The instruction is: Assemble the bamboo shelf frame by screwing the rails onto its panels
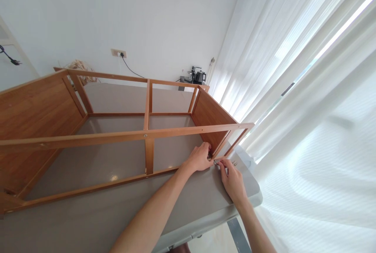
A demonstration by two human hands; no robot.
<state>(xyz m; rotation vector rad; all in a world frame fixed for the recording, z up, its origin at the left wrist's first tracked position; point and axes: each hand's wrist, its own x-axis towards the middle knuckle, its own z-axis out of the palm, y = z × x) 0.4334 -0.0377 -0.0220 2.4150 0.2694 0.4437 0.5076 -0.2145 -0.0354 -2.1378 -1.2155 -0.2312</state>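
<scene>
A reddish-brown wooden frame (176,131), with open rails and solid end panels, rests on a grey table (188,206). Its right end panel (214,116) stands behind my hands. My left hand (201,158) grips the lower right corner of the frame, the fingers curled over the inner side. Just to the right, my right hand (230,176) pinches a small, thin metal piece (216,162) against that corner; its exact kind is too small to make out. Beyond my right fingers, several small metal fasteners (235,163) lie on the table.
A middle upright (149,155) divides the frame. White curtains (308,147) hang close by on the right. At the back, a black kettle (200,76) stands on a small dark stand. A wall socket (118,53) has a black cord plugged in.
</scene>
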